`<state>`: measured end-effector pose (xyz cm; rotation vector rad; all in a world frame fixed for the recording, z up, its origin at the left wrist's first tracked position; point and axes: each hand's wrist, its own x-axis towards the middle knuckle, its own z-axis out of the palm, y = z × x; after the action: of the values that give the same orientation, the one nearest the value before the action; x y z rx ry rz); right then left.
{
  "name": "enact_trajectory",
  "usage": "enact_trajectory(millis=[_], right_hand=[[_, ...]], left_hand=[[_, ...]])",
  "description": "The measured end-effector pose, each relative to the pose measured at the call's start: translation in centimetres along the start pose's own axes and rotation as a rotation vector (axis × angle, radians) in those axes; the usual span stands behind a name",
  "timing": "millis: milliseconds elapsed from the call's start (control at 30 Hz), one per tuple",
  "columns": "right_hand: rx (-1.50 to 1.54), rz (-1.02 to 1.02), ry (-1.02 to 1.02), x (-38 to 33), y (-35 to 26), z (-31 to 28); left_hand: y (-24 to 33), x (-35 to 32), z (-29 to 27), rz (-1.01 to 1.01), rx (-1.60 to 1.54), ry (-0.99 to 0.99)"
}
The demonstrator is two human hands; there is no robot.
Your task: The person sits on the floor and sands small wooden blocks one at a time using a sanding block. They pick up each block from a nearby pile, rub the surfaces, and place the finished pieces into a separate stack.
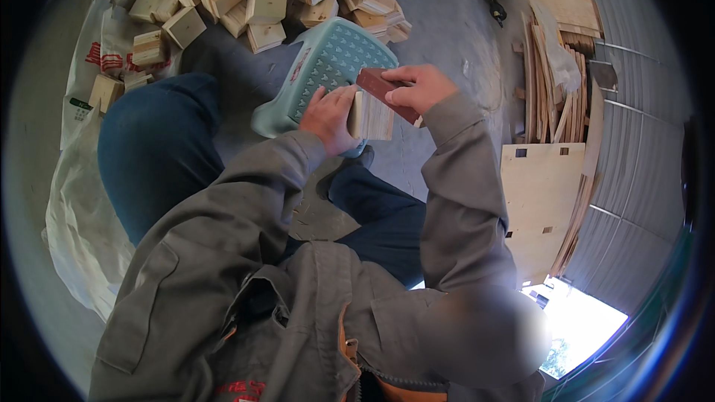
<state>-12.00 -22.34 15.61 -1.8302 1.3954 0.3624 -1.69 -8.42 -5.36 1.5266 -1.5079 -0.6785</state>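
My left hand (330, 119) is closed around the left side of a stack of pale plywood pieces (376, 119), held over the near right part of a light blue plastic stool (346, 45). My right hand (424, 91) grips a flat reddish-brown sanding block (377, 85), thumb and fingers on its right part. The block slants across the top edges of the stack and looks to be touching them. The stack's underside is hidden from this view.
A large heap of cut plywood blocks (266, 6) lies beyond the stool. White plastic sacks (82, 201) spread along the left. Plywood sheets (542, 193) and offcuts lean at the right wall. A corded tool (493, 1) lies on the floor (454, 37) at the far right.
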Motion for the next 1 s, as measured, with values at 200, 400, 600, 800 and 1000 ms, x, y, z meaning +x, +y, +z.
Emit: enact_trajectory(millis=[200, 400, 600, 800, 1000], right_hand=[[-0.250, 0.070, -0.205, 6.5, 0.1, -1.4], [-0.831, 0.180, -0.278, 9.2, -1.3, -0.5], [-0.416, 0.049, -0.118, 6.0, 0.1, -3.2], [-0.556, 0.005, -0.227, 4.8, -4.8, -2.1], [-0.974, -0.098, -0.243, 8.8, -3.0, 1.3]], left_hand=[[0.4, 0.0, 0.2, -0.027, -0.025, -0.016], [0.0, -0.1, 0.5, -0.040, -0.020, -0.040], [0.2, 0.1, 1.0, -0.064, -0.084, -0.032], [0.2, 0.0, 0.5, -0.106, -0.096, -0.059], [0.5, -0.1, 0.3, -0.138, -0.106, -0.144]])
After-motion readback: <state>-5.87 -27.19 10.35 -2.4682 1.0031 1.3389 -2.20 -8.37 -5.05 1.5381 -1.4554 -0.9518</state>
